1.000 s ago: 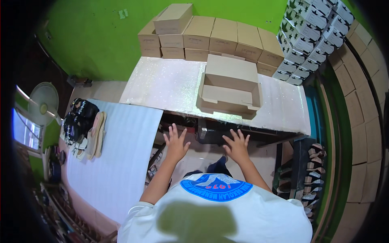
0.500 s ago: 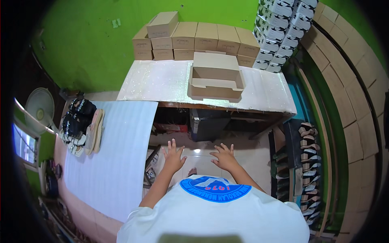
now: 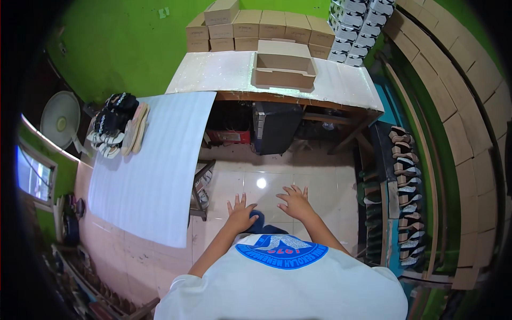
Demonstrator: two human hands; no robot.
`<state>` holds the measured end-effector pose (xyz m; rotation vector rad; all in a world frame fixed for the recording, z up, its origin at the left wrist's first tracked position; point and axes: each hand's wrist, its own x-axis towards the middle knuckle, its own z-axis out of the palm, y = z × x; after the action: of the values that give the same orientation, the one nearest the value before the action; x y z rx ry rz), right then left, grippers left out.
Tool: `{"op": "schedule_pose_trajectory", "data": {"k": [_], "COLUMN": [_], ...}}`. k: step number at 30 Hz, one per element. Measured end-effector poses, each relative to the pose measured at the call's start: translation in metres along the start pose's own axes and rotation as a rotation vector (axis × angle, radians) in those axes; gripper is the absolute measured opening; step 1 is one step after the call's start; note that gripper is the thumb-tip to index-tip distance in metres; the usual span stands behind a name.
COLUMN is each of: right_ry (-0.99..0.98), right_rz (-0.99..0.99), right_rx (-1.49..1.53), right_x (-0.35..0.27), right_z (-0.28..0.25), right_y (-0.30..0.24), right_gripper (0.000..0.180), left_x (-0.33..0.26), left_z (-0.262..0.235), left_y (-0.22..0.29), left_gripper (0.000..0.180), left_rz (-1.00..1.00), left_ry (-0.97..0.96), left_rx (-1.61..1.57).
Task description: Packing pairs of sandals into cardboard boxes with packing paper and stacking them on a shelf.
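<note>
Both hands are held out in front of my body above the tiled floor, holding nothing. My left hand (image 3: 241, 214) has its fingers spread, near the side of the white-covered low table (image 3: 154, 176). Fingers also apart, my right hand (image 3: 295, 202) is level with it and touches nothing. Beyond them, an open cardboard box (image 3: 285, 79) with its lid raised sits on the glittery white tabletop (image 3: 213, 72). On the low table at the left lies a bunch of sandals (image 3: 120, 125), some black with shiny trim, some beige and white.
Brown closed boxes (image 3: 272, 24) line the back of the table, beside a stack of star-patterned boxes (image 3: 354, 29). Shoes fill a rack (image 3: 408, 197) at right, below more stacked boxes (image 3: 469, 117). A black case (image 3: 274, 128) stands under the table. A fan (image 3: 60, 120) is at left.
The view has tilted downward, so the tables and boxes appear higher and more floor shows. Both hands stay spread and empty, and my dark-blue trouser leg has come into view.
</note>
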<state>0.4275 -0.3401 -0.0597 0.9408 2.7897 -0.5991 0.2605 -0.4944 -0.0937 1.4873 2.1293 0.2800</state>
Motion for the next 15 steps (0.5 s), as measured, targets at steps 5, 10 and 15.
{"op": "schedule_pose_trajectory", "data": {"k": [5, 10, 15], "right_ry": [-0.043, 0.023, 0.117], "right_rz": [-0.036, -0.073, -0.140], "right_rx": [-0.008, -0.006, 0.070], "right_x": [-0.026, -0.022, -0.004], "right_z": [0.019, 0.038, 0.068], "right_y": [-0.039, -0.112, -0.214], "right_gripper": [0.036, 0.034, 0.030], "left_x": [-0.045, -0.103, -0.182], "left_z": [-0.015, -0.040, -0.060], "left_y": [-0.026, -0.068, -0.138], "left_gripper": [0.046, 0.044, 0.042], "left_rz": [0.001, 0.019, -0.006], "left_ry": [0.101, 0.190, 0.220], "left_rx": [-0.005, 0.055, -0.020]}}
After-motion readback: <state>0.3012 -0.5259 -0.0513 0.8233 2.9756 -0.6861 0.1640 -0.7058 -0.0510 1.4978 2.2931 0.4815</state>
